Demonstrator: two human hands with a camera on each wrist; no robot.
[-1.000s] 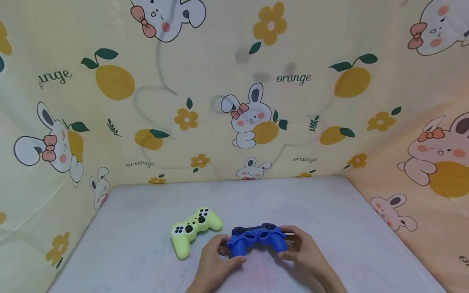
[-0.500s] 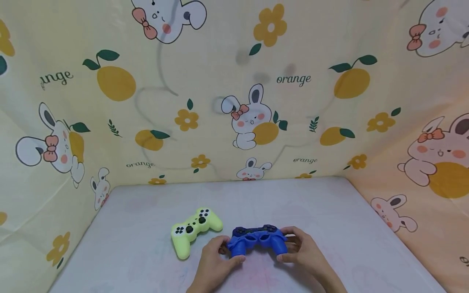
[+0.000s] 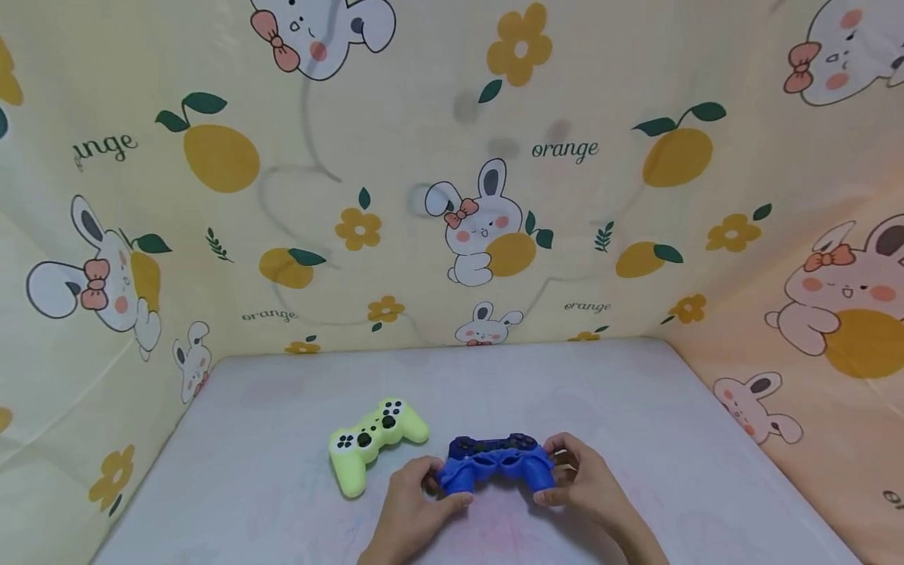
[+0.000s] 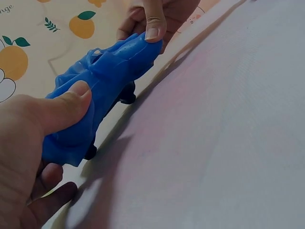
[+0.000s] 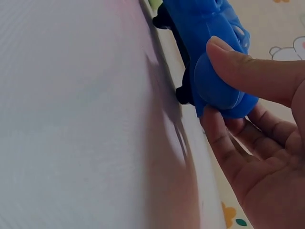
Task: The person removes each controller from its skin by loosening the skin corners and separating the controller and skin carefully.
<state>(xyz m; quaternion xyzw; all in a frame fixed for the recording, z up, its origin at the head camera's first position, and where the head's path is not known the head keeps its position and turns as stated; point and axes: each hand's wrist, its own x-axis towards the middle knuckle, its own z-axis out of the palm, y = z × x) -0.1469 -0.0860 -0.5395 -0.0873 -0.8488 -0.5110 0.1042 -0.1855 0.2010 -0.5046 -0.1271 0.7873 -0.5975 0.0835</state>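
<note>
Changes are slight. At the lower middle of the head view, the dark controller sits a touch lower than a second ago, its right end having dropped most, so its face slopes less. The blue cover has dipped with it. The left hand is slightly lower too; the right hand's index finger looks a little more arched. The backdrop stands slightly higher in the frame than half a second ago.

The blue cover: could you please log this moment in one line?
left hand, right hand: grip blue cover | dark controller: partly covered | light-green controller: on table, apart
</note>
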